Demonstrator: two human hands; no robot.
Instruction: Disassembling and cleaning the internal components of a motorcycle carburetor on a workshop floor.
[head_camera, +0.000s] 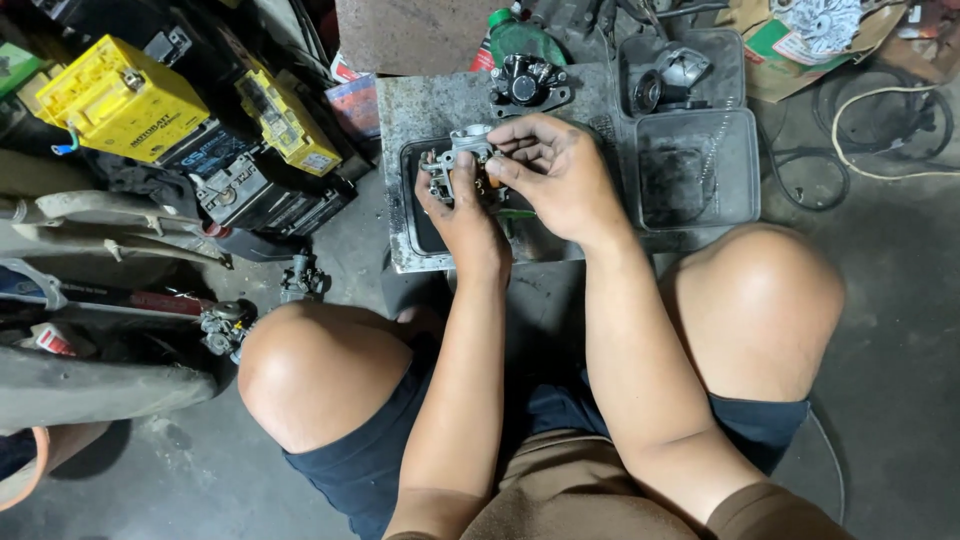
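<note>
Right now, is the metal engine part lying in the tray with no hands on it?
No, both hands, left hand and right hand, grip the metal engine part above the dark tray.

Brown short-sleeved shirt, dark navy shorts, knees bare.

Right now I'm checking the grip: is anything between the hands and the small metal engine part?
Nothing visible. The left hand and right hand both hold the metal part directly, above the dark tray.

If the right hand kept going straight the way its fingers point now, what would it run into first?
The right hand points left, its fingertips already on the small metal carburetor part that the left hand holds. That part comes first; beyond it, probably the left thumb, though depth is unclear.
</note>
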